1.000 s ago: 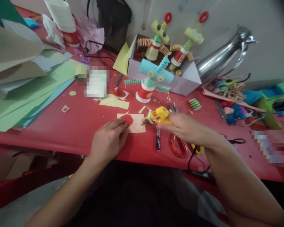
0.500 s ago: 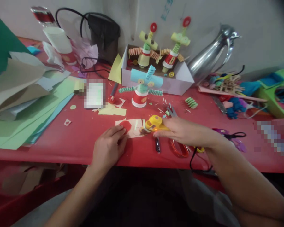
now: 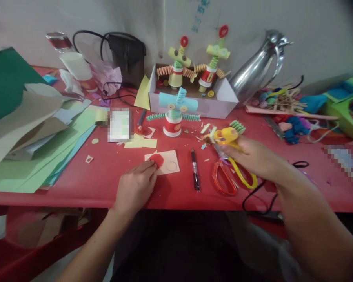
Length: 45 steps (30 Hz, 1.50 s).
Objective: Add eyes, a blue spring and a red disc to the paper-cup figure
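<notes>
My left hand (image 3: 135, 187) rests on the red table (image 3: 85, 180), fingers pressed together on a small red paper disc (image 3: 157, 160) that lies on a beige card (image 3: 166, 162). To the right, above the table, my right hand (image 3: 253, 156) grips a yellow glue gun (image 3: 225, 136), nozzle pointing left, its black cord (image 3: 261, 196) trailing off the table's front edge. A black pen (image 3: 195, 170) lies between the card and two pairs of scissors, red (image 3: 222, 180) and yellow (image 3: 241, 176).
A blue paper-cup figure (image 3: 175, 113) stands in front of a white box (image 3: 223, 98) holding two more figures. Sheets of coloured paper (image 3: 41, 141) pile up at the left. A steel jug (image 3: 255, 74), craft sticks (image 3: 282, 103) and a black bag (image 3: 126, 51) line the back.
My right hand has carried the glue gun away from the beige card, up and to the right. The left hand has stayed on the red disc. The view has tilted up.
</notes>
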Each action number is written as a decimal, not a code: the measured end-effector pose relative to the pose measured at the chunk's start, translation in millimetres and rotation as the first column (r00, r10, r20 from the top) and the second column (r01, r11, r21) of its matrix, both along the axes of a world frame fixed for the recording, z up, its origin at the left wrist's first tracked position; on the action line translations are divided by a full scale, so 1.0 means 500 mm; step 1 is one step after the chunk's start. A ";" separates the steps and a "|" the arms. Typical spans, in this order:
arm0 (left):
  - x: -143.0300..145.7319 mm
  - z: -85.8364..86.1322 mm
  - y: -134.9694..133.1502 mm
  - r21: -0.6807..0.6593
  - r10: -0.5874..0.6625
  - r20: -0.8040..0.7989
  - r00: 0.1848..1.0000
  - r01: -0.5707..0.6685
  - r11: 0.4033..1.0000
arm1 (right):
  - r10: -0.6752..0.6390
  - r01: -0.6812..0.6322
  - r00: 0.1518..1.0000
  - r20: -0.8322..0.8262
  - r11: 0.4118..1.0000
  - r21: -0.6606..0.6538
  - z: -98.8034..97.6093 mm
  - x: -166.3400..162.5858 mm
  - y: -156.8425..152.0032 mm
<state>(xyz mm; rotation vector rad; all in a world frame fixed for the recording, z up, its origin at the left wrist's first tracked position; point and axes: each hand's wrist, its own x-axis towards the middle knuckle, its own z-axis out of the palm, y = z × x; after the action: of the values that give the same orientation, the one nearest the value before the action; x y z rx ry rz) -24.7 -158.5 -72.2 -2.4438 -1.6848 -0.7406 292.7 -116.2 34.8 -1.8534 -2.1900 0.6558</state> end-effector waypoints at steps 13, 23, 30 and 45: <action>0.036 -0.003 0.010 0.050 -0.057 0.318 0.946 0.043 0.998 | -0.319 0.246 0.825 0.466 0.946 0.212 -0.127 0.094 -0.012; 0.054 0.001 0.008 0.078 -0.241 0.177 0.954 0.230 0.970 | -0.308 0.237 0.835 0.457 0.949 0.207 -0.155 0.097 -0.018; 0.053 0.010 0.000 0.088 -0.290 0.043 0.956 0.285 0.954 | -0.269 0.205 0.826 0.496 0.962 0.182 -0.155 0.091 -0.025; 0.041 -0.005 -0.010 0.040 -0.207 -0.001 0.978 0.207 0.978 | -0.270 0.111 0.840 0.470 0.934 0.339 -0.169 0.103 -0.033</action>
<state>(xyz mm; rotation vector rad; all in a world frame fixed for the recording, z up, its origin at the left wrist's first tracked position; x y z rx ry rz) -4.2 -163.6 -74.6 -2.6184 -1.4162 -0.7919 344.0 -132.9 -49.5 -2.2143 -2.1727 -0.2396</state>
